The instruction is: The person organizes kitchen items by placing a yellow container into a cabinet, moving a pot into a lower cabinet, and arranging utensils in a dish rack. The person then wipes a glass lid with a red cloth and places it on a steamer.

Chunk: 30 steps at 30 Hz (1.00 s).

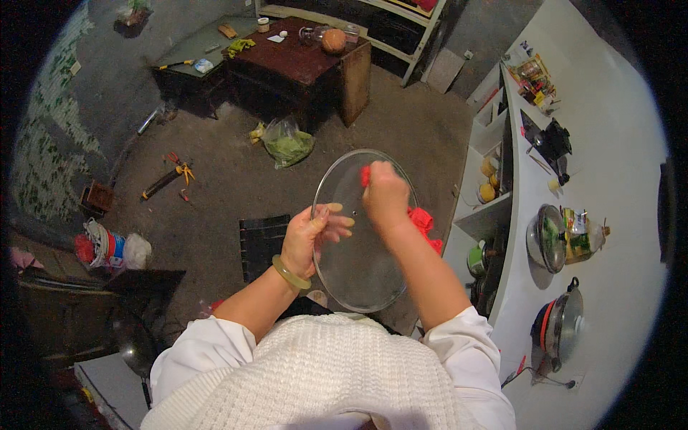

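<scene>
A large round glass pot lid (357,269) with a metal rim is held upright in front of me, its small centre hole showing and no knob on it. My left hand (317,234), with a pale bangle at the wrist, grips the lid's left rim between thumb and fingers. My right hand (386,193) is closed on a red cloth (424,220) and lies over the upper right part of the glass. Part of the cloth sticks out beside the fist and more shows past the lid's right edge. The right hand is slightly blurred.
On my right runs a white counter (516,226) with a lidded glass bowl (548,236) and a lidded pan (559,325). A plastic bag of greens (288,144) and a caulking gun (164,181) lie on the floor. A dark red desk (293,51) stands ahead.
</scene>
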Motion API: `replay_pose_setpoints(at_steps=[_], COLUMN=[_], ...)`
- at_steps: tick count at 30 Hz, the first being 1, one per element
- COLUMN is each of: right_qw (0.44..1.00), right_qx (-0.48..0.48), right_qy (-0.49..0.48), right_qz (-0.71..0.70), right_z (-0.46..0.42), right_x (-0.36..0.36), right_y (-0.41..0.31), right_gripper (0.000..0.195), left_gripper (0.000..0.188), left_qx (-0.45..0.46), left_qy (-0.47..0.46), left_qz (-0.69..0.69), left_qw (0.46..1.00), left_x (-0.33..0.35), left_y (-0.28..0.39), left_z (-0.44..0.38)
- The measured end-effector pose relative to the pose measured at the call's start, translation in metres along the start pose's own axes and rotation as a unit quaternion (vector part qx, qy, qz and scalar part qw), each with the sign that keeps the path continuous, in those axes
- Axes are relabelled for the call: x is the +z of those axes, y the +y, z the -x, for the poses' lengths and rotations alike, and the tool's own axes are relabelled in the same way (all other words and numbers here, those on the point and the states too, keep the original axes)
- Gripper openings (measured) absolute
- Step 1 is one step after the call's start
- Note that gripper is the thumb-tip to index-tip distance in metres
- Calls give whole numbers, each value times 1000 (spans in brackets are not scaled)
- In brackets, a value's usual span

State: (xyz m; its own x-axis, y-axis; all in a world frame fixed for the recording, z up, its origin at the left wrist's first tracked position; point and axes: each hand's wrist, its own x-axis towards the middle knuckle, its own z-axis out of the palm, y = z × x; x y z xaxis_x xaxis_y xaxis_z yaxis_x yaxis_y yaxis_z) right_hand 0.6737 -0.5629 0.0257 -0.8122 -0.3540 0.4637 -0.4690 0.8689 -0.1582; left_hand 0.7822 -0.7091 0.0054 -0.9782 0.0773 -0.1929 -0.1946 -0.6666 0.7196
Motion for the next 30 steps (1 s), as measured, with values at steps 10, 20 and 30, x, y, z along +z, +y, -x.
replay_pose_setpoints(at_steps=[10, 20, 30], right_qw=[997, 960, 524], right_qx=[-67, -161, 181], right_qy=[1, -13, -177], right_qz=[-38, -230, -813], right_z=[-44, -68, -174], right_x=[18, 11, -5], right_y=[-22, -8, 188], right_gripper=[17, 18, 8], left_gripper=[31, 33, 35], left_qx=[40, 94, 166], left_qy=[8, 88, 226], left_qz=[-49, -47, -24], left_qw=[998, 991, 959], left_x=[-15, -4, 40], left_y=[22, 23, 11], left_z=[-14, -54, -133])
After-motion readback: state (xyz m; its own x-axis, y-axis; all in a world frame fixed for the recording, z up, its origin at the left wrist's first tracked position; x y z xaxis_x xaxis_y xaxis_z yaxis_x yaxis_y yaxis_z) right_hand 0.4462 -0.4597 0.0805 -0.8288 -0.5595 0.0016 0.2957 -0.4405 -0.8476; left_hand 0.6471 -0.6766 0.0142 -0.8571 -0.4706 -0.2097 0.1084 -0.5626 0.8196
